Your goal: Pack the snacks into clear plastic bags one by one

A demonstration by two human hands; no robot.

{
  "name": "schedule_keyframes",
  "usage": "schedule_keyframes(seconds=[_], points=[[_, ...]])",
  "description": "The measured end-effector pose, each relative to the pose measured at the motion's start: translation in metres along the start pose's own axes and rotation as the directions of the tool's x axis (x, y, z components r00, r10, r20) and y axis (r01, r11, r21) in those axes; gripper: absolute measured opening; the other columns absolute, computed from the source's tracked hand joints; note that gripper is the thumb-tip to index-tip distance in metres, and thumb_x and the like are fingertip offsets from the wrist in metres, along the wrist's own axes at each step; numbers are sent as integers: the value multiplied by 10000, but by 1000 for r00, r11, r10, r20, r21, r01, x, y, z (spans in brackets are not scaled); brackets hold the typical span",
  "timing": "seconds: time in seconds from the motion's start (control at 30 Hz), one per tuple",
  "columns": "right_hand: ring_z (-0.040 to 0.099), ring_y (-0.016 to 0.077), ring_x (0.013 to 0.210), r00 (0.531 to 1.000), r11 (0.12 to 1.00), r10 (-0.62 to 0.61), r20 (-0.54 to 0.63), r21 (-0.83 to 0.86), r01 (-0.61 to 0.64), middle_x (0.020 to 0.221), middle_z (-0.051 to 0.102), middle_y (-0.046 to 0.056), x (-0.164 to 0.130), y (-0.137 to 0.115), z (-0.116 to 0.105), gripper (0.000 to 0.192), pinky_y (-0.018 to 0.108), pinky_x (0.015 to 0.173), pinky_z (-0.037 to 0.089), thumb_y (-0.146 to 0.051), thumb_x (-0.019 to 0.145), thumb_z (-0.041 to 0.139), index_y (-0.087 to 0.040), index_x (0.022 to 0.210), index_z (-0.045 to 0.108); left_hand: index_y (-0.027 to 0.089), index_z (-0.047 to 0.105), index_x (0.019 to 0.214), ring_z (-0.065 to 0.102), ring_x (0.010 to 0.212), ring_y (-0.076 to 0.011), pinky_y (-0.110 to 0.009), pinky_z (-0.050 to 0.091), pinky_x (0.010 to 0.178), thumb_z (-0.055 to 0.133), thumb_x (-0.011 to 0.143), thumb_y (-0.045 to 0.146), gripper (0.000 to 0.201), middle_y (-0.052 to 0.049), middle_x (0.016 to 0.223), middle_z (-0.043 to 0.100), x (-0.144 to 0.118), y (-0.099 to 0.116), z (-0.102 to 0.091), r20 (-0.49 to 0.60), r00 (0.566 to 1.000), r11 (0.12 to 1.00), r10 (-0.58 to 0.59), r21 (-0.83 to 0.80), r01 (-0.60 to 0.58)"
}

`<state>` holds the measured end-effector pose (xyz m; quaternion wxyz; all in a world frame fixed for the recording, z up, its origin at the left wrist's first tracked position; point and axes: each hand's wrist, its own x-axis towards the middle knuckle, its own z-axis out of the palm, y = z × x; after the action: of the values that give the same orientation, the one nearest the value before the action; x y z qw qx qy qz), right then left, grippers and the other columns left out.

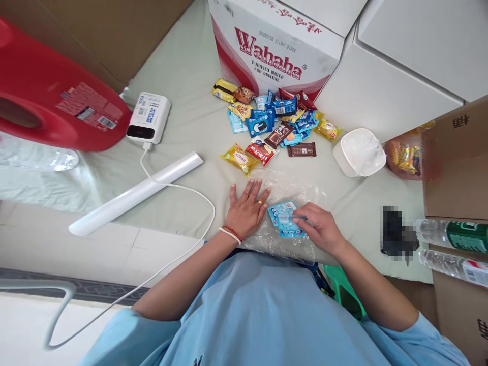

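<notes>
The right hand (pixel 320 230) has its fingertips closed on the edge of a small, flat, light-blue snack packet (pixel 285 218), which lies on a crinkled clear plastic bag (pixel 290 190) on the pale green tabletop (pixel 183 91). The left hand (pixel 247 208) rests palm down, fingers spread and flat, pressing the bag's left side; it grips nothing. Both forearms reach forward from light-blue sleeves. Beyond the bag lies a loose heap of glossy wrapped snacks (pixel 274 127), with a white lidded tub (pixel 360 151) to the right and a printed cardboard box (pixel 274 46) behind.
</notes>
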<state>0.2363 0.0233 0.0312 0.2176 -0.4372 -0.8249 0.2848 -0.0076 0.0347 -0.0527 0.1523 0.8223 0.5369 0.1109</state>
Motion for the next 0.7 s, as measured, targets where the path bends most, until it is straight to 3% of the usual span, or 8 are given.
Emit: schedule_keyframes(seconds=[0.07, 0.13, 0.27, 0.33, 0.5, 0.6, 0.7], points=[[622, 172, 827, 997, 993, 83, 0, 78, -83, 897, 695, 46, 13, 6, -6, 235, 306, 780, 487, -311, 1082, 476, -212, 1116, 686, 304, 409, 1583, 224, 1600, -294, -708, -29, 1244, 298, 1084, 431, 527, -92, 1715, 254, 0, 0, 0, 0, 1000, 1000, 1, 10, -1], [621, 188, 872, 992, 995, 72, 105, 64, -79, 937, 710, 65, 28, 17, -1, 299, 328, 830, 477, -329, 1093, 434, -201, 1132, 702, 301, 410, 1583, 227, 1599, -301, -717, -15, 1240, 306, 1083, 433, 527, -99, 1714, 256, 1, 0, 0, 2, 1000, 1000, 2, 18, -2], [576, 245, 958, 934, 988, 54, 354, -154, 1, 941, 710, 94, 49, 34, 21, 289, 387, 903, 432, -375, 1049, 535, -198, 1148, 742, 295, 429, 1573, 245, 1593, -307, -719, 8, 1240, 315, 1081, 425, 522, -106, 1707, 279, 1, 1, -1, 0, 1000, 1000, 0, 16, 0], [556, 273, 1049, 931, 975, 66, 359, -221, 16, 1058, 710, 117, 50, 35, 26, 347, 410, 944, 422, -418, 1010, 607, -210, 1268, 708, 295, 435, 1571, 249, 1591, -309, -716, 13, 1242, 321, 1078, 417, 520, -106, 1705, 286, 1, 1, -1, -3, 1000, 1000, 1, 10, -1], [460, 346, 1296, 938, 956, 64, 340, -289, 40, 1416, 594, 156, 26, 23, 19, 710, 490, 1074, 391, -496, 858, 787, -199, 1463, 565, 297, 450, 1562, 260, 1587, -309, -717, 13, 1242, 328, 1074, 423, 519, -105, 1699, 308, 1, 1, -1, -9, 1000, 1000, -2, 6, 2], [400, 358, 1377, 921, 927, 41, 389, -358, 110, 1467, 557, 152, 13, 17, 18, 716, 522, 1163, 316, -349, 828, 825, -189, 1470, 551, 295, 449, 1562, 257, 1588, -310, -721, 12, 1241, 338, 1072, 431, 521, -107, 1700, 304, 1, 1, 0, -11, 1000, 1000, 0, 12, 0], [424, 360, 1343, 920, 907, 83, 383, -412, 90, 1423, 577, 164, 10, 16, 17, 667, 512, 1154, 330, -299, 841, 799, -167, 1450, 562, 294, 451, 1561, 256, 1588, -309, -721, 7, 1240, 344, 1070, 436, 522, -107, 1703, 293, 1, 1, 1, -12, 1000, 1000, 3, 24, -3]])
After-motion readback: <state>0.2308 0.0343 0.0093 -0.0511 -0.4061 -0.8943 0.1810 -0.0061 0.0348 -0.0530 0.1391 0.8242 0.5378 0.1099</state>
